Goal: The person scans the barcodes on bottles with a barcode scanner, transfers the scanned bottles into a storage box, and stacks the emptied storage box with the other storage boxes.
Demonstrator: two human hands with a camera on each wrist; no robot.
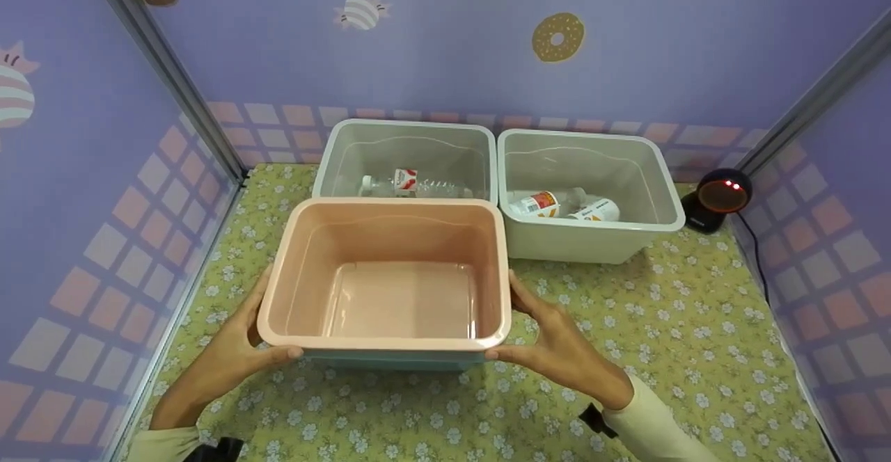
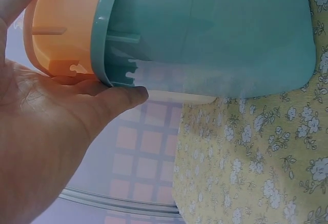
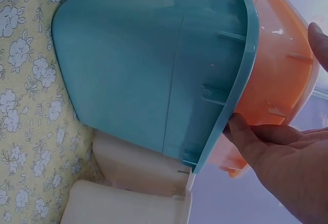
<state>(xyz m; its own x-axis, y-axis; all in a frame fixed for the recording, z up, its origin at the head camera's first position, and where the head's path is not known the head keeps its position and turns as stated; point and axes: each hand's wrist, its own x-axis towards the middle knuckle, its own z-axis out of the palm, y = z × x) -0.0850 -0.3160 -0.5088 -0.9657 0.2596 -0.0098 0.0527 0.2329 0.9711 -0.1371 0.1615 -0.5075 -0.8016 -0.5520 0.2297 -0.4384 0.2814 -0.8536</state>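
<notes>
A salmon-pink plastic bin (image 1: 404, 302) sits nested in a teal bin (image 1: 397, 359), its rim standing above the teal rim. Nothing lies inside the pink bin. My left hand (image 1: 233, 347) grips the pink bin at its left side, thumb at the front rim. In the left wrist view, the fingers (image 2: 120, 101) reach to the teal rim. On the opposite side, my right hand (image 1: 557, 344) holds the pink bin, thumb at the front right corner. In the right wrist view, its fingers (image 3: 243, 137) touch the teal rim. Some fingertips are hidden.
Behind stand two pale bins: the left one (image 1: 411, 125) holds a clear bottle (image 1: 379, 185), the right one (image 1: 592, 239) several white bottles (image 1: 539, 204). A small black device (image 1: 720, 197) with red lights and a cable stands at right. Patterned walls (image 1: 445, 51) enclose the flowered tablecloth (image 1: 696, 351).
</notes>
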